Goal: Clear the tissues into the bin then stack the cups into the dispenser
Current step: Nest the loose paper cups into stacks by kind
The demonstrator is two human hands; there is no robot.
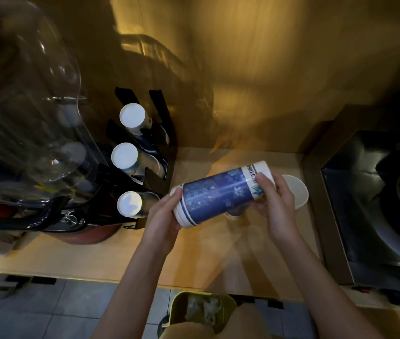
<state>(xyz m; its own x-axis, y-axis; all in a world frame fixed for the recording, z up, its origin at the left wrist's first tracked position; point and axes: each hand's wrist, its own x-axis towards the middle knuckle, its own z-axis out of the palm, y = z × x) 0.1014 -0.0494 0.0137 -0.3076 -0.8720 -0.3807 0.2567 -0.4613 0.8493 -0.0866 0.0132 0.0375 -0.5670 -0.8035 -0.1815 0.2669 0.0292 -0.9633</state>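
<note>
Fingers [266, 184] of both hands clasp the cup stack [218, 193] endwise.

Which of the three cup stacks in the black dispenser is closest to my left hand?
The nearest stack, lowest in view, sits just beside your left hand; the middle stack and far stack lie further back.

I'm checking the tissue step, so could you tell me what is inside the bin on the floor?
The bin holds crumpled whitish tissues near the top. Its nearer part is covered by the person's body, and anything beneath the tissues is hidden.
</note>
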